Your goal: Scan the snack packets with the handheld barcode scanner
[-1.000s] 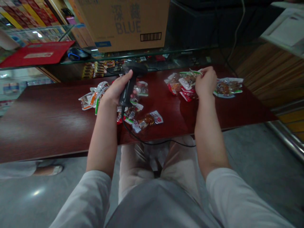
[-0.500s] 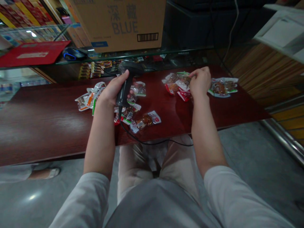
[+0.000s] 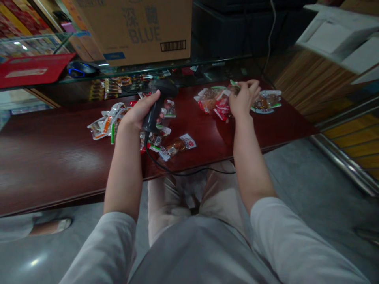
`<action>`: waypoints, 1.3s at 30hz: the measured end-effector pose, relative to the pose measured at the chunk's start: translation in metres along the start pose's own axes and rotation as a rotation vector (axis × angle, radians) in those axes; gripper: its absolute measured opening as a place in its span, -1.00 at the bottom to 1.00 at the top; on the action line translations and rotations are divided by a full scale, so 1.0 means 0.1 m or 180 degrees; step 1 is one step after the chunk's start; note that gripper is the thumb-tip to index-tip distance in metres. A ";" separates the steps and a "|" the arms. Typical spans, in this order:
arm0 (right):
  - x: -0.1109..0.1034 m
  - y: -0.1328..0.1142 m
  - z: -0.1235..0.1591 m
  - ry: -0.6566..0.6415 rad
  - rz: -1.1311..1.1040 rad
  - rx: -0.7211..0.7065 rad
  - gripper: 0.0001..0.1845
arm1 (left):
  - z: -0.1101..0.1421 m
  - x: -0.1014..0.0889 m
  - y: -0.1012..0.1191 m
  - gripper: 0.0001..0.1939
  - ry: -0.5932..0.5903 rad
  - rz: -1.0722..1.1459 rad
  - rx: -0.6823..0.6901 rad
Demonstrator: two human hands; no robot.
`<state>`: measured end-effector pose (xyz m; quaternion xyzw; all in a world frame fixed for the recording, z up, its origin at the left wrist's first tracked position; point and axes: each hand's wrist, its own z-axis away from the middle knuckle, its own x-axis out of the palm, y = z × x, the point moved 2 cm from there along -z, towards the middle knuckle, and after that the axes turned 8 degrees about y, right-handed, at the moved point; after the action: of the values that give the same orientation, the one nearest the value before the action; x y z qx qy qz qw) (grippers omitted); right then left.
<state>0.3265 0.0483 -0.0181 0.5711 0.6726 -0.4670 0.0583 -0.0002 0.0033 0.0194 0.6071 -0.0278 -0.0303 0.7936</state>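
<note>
- Barcode scanner (image 3: pixel 152 114), black and corded, clamped in the left hand (image 3: pixel 139 112), fingers wrapped around its grip and its head pointing toward the far side of the bench (image 3: pixel 59 161).
- Right hand (image 3: pixel 244 98), well apart from the left, pinching a small sealed snack packet (image 3: pixel 234 86) at the far right cluster; the packet is partly hidden by the fingers.
- Scanner cable (image 3: pixel 168 170) drops from the butt of the grip, crosses the near edge of the bench, and runs off to the right below it.
- Sealed snack packets, clear with red, green and white printing, lie flat on the dark red wood in loose groups: one cluster (image 3: pixel 106 124) left of the left hand, another (image 3: pixel 154 140) just under the scanner, a single packet (image 3: pixel 177 146) near the front edge, a heap (image 3: pixel 211 100) beside the right hand and a pair (image 3: pixel 265 101) just right of it.
- Glass shelf (image 3: pixel 148 72) runs along the far side of the bench, carrying a cardboard box (image 3: pixel 133 31) printed "BLUE", a computer mouse (image 3: pixel 81 70) and a red folder (image 3: pixel 32 70).
- Foot in a sandal (image 3: pixel 50 227), another person's, rests on the grey floor at lower left.
</note>
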 end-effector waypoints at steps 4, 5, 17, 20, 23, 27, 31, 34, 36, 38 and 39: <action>-0.05 -0.10 0.25 -0.0357 -0.0495 -0.0483 -0.64 | 0.00 0.02 -0.01 -0.59 -0.0084 -0.0041 0.0039; -0.06 -0.16 0.38 -0.0639 -0.0698 -0.0700 -0.63 | 0.01 0.03 -0.01 -0.59 -0.0100 -0.0045 0.0041; -0.20 -0.49 1.51 -0.2570 -0.1489 -0.2094 -0.66 | -0.07 0.11 -0.15 -0.62 -0.0426 0.0041 0.0035; -0.30 -0.42 1.39 -0.2485 -0.1569 -0.1811 -0.73 | -0.10 0.12 -0.18 -0.60 -0.0686 0.0065 0.0010; -0.39 -0.30 1.26 -0.2323 -0.1861 -0.1124 -0.73 | -0.07 0.14 -0.16 -0.58 -0.0880 0.0198 0.0071; -0.37 -0.11 1.04 -0.2232 -0.2216 0.0003 -0.75 | -0.01 0.17 -0.14 -0.59 -0.0998 0.0341 0.0193; -0.21 0.03 0.83 -0.2227 -0.2597 0.0823 -0.61 | 0.00 0.21 -0.18 -0.61 -0.1139 0.0238 0.0209; -0.09 0.08 0.77 -0.2058 -0.2781 0.1110 -0.54 | -0.01 0.25 -0.22 -0.63 -0.1296 0.0060 0.0146; -0.03 0.10 0.79 -0.1963 -0.2768 0.1079 -0.54 | -0.02 0.28 -0.24 -0.63 -0.1415 -0.0077 0.0102; 0.02 0.12 0.82 -0.1987 -0.2747 0.0956 -0.53 | -0.03 0.30 -0.27 -0.64 -0.1480 -0.0147 0.0101; 0.03 0.13 0.83 -0.2030 -0.2749 0.0901 -0.52 | -0.03 0.30 -0.28 -0.65 -0.1490 -0.0165 0.0115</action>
<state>0.2987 -0.0086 -0.0739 0.0761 0.7253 -0.6841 -0.0150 0.0297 -0.0033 -0.0081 0.5981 -0.1961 -0.1901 0.7534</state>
